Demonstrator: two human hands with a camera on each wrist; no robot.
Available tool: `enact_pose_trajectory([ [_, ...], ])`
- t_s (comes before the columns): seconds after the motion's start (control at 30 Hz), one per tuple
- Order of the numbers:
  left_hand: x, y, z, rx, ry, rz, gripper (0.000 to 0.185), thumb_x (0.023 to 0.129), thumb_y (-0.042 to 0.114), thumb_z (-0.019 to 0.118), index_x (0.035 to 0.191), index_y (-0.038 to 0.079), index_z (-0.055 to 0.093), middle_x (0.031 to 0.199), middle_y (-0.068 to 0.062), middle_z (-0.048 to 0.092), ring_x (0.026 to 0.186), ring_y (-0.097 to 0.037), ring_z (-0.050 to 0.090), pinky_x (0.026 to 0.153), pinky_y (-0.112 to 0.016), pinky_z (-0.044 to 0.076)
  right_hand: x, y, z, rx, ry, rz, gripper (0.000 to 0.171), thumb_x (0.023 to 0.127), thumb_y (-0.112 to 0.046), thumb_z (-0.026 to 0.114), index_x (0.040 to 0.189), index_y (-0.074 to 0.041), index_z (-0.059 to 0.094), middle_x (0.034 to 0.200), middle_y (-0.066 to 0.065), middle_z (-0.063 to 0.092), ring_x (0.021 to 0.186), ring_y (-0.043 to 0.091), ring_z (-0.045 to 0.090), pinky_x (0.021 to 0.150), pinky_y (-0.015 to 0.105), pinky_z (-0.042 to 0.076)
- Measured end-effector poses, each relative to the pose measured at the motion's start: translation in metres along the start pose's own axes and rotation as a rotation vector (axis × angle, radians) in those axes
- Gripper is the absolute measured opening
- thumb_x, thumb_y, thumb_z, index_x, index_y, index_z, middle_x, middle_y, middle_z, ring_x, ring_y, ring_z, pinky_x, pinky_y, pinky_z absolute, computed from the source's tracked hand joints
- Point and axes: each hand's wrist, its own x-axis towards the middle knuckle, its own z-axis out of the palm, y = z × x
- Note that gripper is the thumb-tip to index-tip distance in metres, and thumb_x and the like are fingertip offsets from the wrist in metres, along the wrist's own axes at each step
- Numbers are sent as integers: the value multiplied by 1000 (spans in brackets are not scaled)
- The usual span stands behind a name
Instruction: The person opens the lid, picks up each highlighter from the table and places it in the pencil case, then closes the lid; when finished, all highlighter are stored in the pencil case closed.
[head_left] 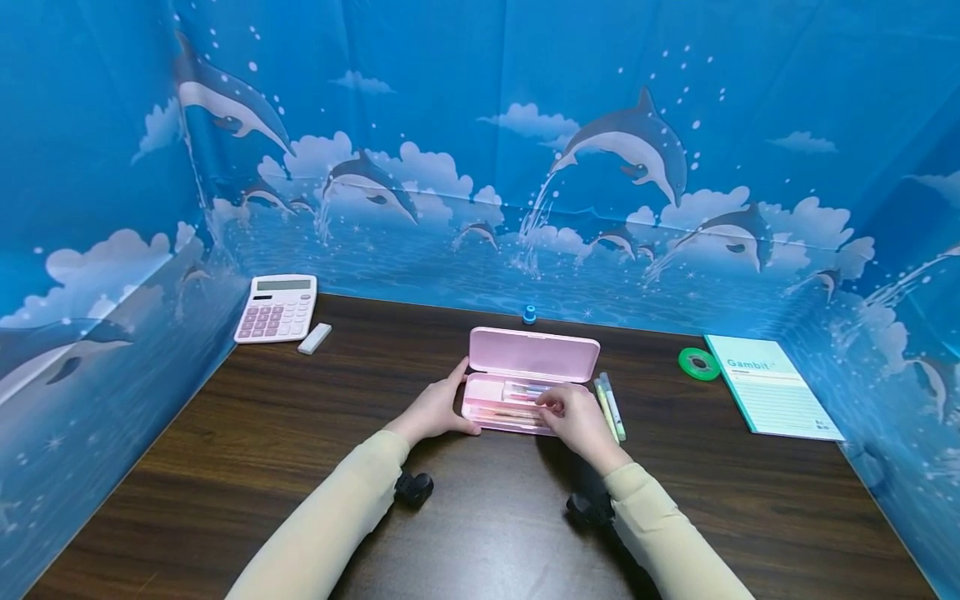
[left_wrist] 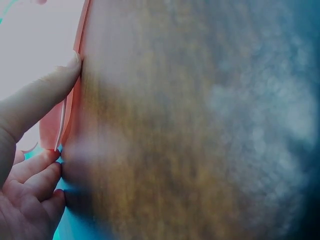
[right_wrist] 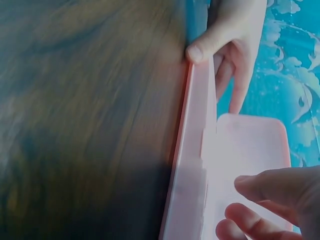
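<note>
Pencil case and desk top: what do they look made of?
Pencil case: probably moulded plastic, matt pink, judging by its smooth rounded lid and thin even walls. The left hand holds its end; the right hand reaches into its tray. Desk top: dark wood or wood-look laminate, with streaked grain and a soft sheen; which one is unclear.

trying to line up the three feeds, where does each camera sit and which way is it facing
Head: on the person's head, looking forward and down at the open pencil case, desk, left hand, right hand and both sleeves.
Left wrist: at the left hand, looking along the desk; thumb on the case's edge.
Right wrist: at the right hand, looking across the case toward the left hand.
Shared: all three show the pink pencil case.
</note>
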Motion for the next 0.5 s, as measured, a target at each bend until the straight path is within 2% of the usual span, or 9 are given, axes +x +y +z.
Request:
enact_pose_trajectory([
  [0.23, -1, 2, 0, 3, 10, -8, 119, 66, 30, 88, 153, 7, 9, 145, -13, 43, 131, -29, 43, 107, -46, 33, -6, 15, -14, -24, 30, 39, 5, 80, -5, 72, 85, -7, 72, 77, 4, 64, 69, 15, 56, 64, 30, 49],
  [0.5, 0, 0, 2, 7, 22, -8, 120, 65, 30, 88, 153, 8, 10, 143, -12, 46, 130, -28, 44, 107, -45, 34, -14, 34, -31, -47, 48, 125, 8, 81, -5, 71, 89, -3, 72, 75, 5, 61, 67, 18, 52, 61, 30, 45],
])
